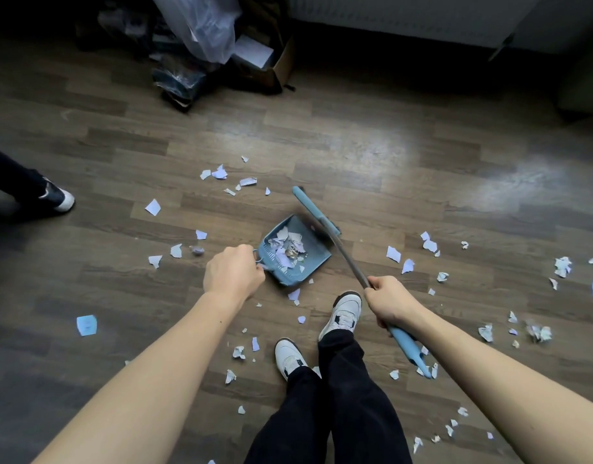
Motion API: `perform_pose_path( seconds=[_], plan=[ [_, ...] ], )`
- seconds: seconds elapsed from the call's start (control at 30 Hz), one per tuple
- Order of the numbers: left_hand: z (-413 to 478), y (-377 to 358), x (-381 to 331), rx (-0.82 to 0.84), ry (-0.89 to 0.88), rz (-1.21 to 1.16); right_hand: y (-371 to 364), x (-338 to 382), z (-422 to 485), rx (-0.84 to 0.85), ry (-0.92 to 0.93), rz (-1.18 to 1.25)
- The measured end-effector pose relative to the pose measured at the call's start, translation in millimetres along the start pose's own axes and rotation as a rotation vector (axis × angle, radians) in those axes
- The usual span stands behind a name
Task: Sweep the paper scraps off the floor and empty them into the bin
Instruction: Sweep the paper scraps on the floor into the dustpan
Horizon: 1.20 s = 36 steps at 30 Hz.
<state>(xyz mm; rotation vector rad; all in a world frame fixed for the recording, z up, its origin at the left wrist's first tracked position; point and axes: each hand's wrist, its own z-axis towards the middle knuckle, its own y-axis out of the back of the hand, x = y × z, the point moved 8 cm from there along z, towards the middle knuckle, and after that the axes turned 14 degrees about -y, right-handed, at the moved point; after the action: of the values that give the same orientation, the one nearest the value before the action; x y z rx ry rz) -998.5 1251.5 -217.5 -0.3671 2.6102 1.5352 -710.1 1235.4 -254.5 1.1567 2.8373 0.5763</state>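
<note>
Head view: left hand (233, 271) at frame centre, fingers closed around the handle end of the blue dustpan (293, 251), which sits on the wood floor (372, 155) already part full of torn paper. Right hand (390, 301) fingers wrapped tight on the grey shaft of the broom (325, 229); broom head lies just beyond the pan's far rim, upper centre. Paper scraps (394, 253) still scattered all round: cluster above the pan, more at right edge, lower right and by the white shoes (343, 313). Step in hand, my read: sweeping loose bits into the pan. To do it well: keep pan lip flat on floor, short pulls toward the mouth, reposition pan for far clusters. No bin clearly identifiable; clutter with a clear plastic bag (204, 25) at top centre.
</note>
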Motion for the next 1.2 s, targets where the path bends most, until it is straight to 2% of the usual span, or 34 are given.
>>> perform_pose_path(
  seconds=[0.5, 0.73, 1.0, 1.2],
  plan=[
    [-20.4, -0.6, 21.2, 0.004, 0.036, -0.027, -12.5, 22.7, 45.4, -0.192, 0.044, -0.157],
    [-29.2, -8.5, 24.9, -0.020, 0.074, -0.032, -15.0, 33.2, 61.0, -0.134, 0.029, -0.208],
    [-26.1, -7.9, 20.3, -0.021, 0.076, -0.024, -36.8, 27.1, 11.4, 0.082, 0.067, -0.209],
    [-24.9, -6.0, 19.7, -0.010, 0.077, -0.026, -4.1, 29.7, -12.0, 0.014, 0.096, -0.119]
  ],
)
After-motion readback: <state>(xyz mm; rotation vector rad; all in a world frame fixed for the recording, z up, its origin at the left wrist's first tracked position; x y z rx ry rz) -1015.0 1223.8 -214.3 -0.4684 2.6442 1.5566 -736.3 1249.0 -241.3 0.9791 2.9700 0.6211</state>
